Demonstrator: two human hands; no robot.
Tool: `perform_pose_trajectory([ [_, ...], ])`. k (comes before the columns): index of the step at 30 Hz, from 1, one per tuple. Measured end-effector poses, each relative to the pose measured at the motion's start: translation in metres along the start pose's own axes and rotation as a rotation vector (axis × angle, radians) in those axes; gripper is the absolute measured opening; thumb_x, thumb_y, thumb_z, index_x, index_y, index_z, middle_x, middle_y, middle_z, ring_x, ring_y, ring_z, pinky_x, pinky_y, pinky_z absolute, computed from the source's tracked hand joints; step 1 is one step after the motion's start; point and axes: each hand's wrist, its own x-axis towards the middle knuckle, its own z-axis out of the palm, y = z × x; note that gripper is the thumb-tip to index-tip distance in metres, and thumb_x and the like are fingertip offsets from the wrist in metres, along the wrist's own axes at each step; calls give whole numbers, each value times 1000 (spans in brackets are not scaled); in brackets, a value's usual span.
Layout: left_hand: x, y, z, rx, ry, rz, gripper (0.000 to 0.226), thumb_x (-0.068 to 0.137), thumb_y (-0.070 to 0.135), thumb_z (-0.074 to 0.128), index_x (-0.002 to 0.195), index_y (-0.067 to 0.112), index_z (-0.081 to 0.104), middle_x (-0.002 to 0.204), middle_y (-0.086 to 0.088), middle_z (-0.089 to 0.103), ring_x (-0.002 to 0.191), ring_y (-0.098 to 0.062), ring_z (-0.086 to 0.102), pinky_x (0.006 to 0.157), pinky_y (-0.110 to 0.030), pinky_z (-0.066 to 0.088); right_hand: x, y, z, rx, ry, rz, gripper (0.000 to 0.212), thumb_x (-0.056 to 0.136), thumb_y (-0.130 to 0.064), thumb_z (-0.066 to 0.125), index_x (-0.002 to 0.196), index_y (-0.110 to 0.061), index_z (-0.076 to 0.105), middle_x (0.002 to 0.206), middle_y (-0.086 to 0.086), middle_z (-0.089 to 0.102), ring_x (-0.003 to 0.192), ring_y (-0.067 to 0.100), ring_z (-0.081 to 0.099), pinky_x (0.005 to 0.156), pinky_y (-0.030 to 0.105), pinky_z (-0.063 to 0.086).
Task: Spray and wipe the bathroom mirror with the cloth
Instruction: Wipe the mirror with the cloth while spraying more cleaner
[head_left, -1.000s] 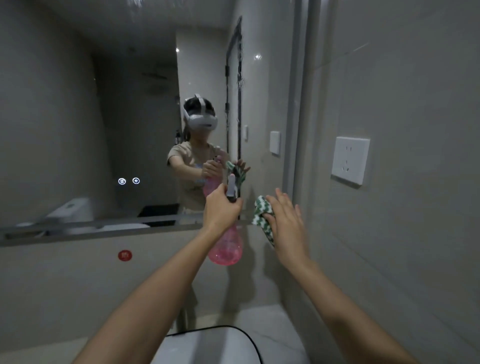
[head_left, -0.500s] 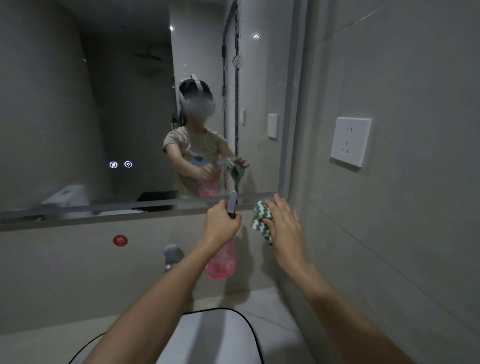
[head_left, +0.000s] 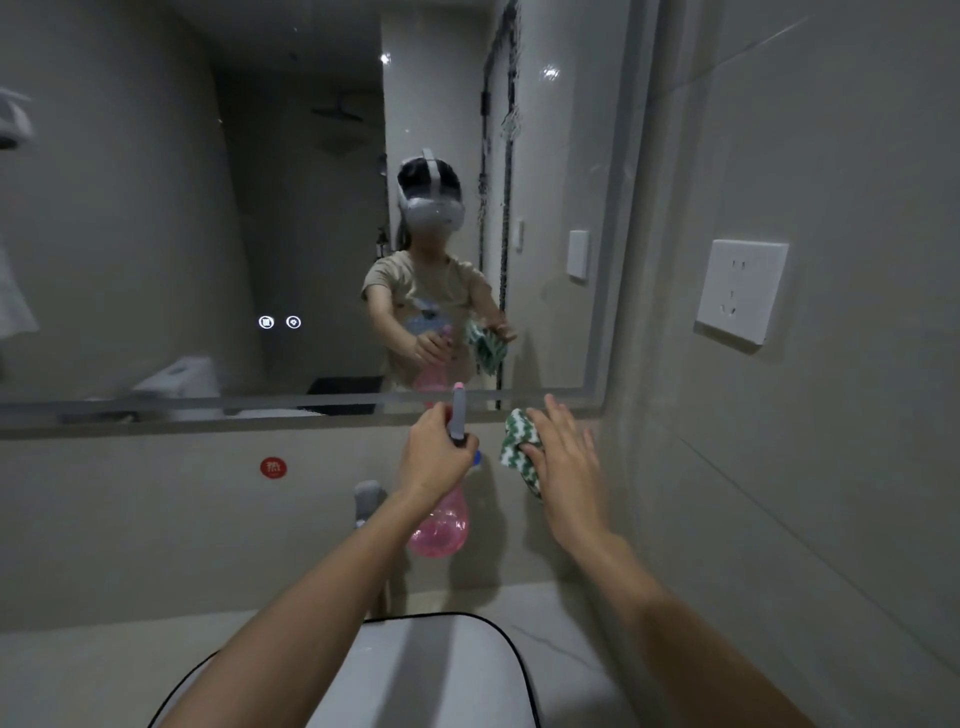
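Observation:
The wide bathroom mirror fills the upper left of the view and reflects me. My left hand grips the neck of a pink spray bottle, whose grey nozzle sticks up just below the mirror's lower edge. My right hand holds a green-and-white zigzag cloth against its palm, fingers spread, near the mirror's lower right corner. The cloth sits just below the glass, in front of the wall.
A white basin with a dark rim lies below my arms. A grey tap stands behind my left forearm. A red round sticker marks the wall under the mirror. A white socket plate sits on the right wall.
Both hands dropped from in front of the mirror's lower edge to just below it. The view tilted down, bringing the tap and more of the basin into sight.

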Motion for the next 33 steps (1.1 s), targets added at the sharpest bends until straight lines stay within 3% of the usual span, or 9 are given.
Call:
perform_pose_trajectory([
  [5, -7, -15, -30, 30, 61, -53, 13, 77, 10, 61, 83, 11, 50, 73, 1, 50, 69, -20, 49, 60, -31, 38, 3, -25, 21, 52, -59, -63, 44, 95, -18, 52, 137, -11, 47, 151, 8, 32, 141, 26, 26, 114, 45, 15],
  [10, -19, -29, -67, 67, 124, -51, 17, 80, 11, 63, 94, 12, 53, 86, -2, 56, 78, -18, 53, 66, -26, 41, 2, -62, 41, 115, -132, -148, 45, 98, -23, 45, 143, -18, 39, 155, 0, 22, 145, 18, 15, 117, 37, 7],
  [15, -30, -43, -111, 97, 261, -126, 18, 81, 13, 63, 97, 12, 56, 90, -4, 62, 81, -21, 60, 75, -38, 51, -3, -101, 59, 199, -206, -243, 47, 99, -27, 41, 145, -22, 34, 157, -5, 14, 145, 12, 8, 115, 29, -3],
  [20, -48, -63, -158, 157, 303, -115, 14, 81, 12, 63, 93, 10, 56, 85, -6, 61, 76, -22, 57, 67, -32, 46, -9, -152, 83, 250, -255, -313, 48, 100, -28, 38, 147, -21, 29, 158, -5, 10, 146, 12, 6, 112, 26, -7],
  [25, -53, -96, -212, 156, 364, -114, 12, 82, 11, 63, 89, 12, 53, 77, -1, 54, 68, -14, 49, 55, -16, 33, -10, -210, 109, 287, -262, -370, 46, 99, -27, 40, 144, -20, 35, 157, -4, 15, 145, 12, 10, 114, 26, -2],
  [29, -49, -142, -262, 155, 374, -113, 12, 81, 12, 62, 91, 12, 55, 80, -4, 58, 73, -20, 53, 62, -25, 36, -4, -262, 142, 287, -193, -385, 44, 97, -24, 47, 141, -17, 42, 154, 1, 26, 144, 18, 19, 113, 29, 0],
  [33, -47, -202, -322, 148, 314, -83, 11, 80, 11, 61, 82, 14, 51, 74, -2, 54, 66, -19, 49, 56, -29, 35, -3, -322, 193, 253, -142, -341, 43, 95, -21, 51, 137, -12, 47, 151, 6, 33, 142, 25, 26, 113, 35, 5],
])
